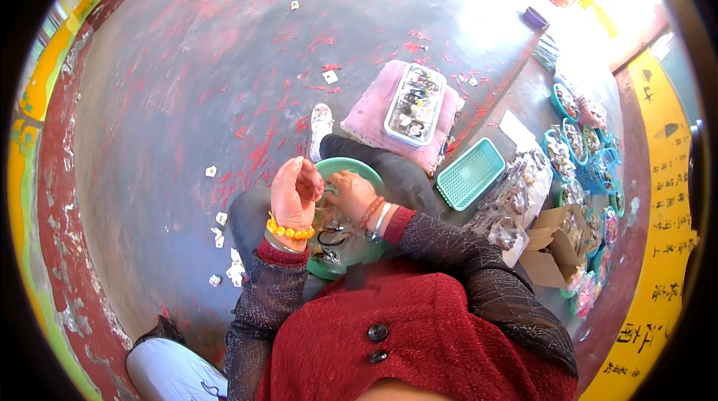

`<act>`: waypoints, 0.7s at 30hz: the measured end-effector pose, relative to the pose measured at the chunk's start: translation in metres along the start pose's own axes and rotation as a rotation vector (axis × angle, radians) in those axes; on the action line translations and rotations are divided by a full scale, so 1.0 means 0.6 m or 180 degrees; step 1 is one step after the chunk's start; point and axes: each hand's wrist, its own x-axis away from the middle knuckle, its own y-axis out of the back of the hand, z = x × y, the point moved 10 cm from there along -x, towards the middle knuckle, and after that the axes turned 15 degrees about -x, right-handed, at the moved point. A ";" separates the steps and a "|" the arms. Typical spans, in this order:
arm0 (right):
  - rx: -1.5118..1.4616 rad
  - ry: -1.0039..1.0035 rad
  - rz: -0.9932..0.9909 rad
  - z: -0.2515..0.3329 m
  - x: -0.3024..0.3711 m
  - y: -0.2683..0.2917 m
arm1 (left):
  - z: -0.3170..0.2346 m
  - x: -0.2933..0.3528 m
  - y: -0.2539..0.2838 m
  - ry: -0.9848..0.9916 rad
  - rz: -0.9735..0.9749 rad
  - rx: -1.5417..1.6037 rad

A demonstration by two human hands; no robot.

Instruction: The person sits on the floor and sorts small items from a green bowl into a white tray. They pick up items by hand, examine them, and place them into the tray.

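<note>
A green basin [348, 270] rests in my lap, with dark curved pieces [329, 236] and clear plastic in it. Above its left rim I hold up my left hand [295, 193], fingers curled in; whatever they grip is too small to make out. My right hand [351, 195] reaches over the basin close beside the left one, its fingers bent together toward the left hand. Its fingertips are slightly blurred, and what they pinch cannot be made out.
Ahead, a pink cushion [370, 105] bears a clear tray [416, 104] of small mixed items. To the right are a green plastic basket [470, 174], plastic bags [512, 206], an open cardboard box [542, 257] and several filled baskets [598, 173]. White scraps [235, 268] dot the floor.
</note>
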 end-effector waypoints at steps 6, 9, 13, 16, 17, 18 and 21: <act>0.0015 0.0280 0.0084 0.011 0.017 -0.001 | 0.007 0.002 -0.005 0.0147 -0.0072 -0.0065; 0.0002 0.0128 0.0202 0.000 0.028 -0.001 | 0.009 0.002 -0.007 0.0172 -0.0050 -0.0068; -0.0067 -0.0141 0.0348 -0.012 0.039 0.004 | 0.012 0.001 -0.008 0.0171 -0.0028 -0.0116; -0.0178 -0.0090 0.0229 -0.014 0.048 0.019 | 0.012 0.004 -0.011 0.0180 -0.0072 -0.0160; -0.0226 -0.0055 0.0140 -0.010 0.050 0.028 | 0.012 0.004 -0.009 0.0166 -0.0098 -0.0192; -0.0190 -0.0049 0.0060 -0.007 0.053 0.039 | 0.014 0.003 -0.006 0.0152 -0.0125 -0.0224; -0.0272 -0.0035 -0.0171 0.018 0.056 0.085 | 0.011 0.004 -0.002 0.0065 -0.0191 -0.0311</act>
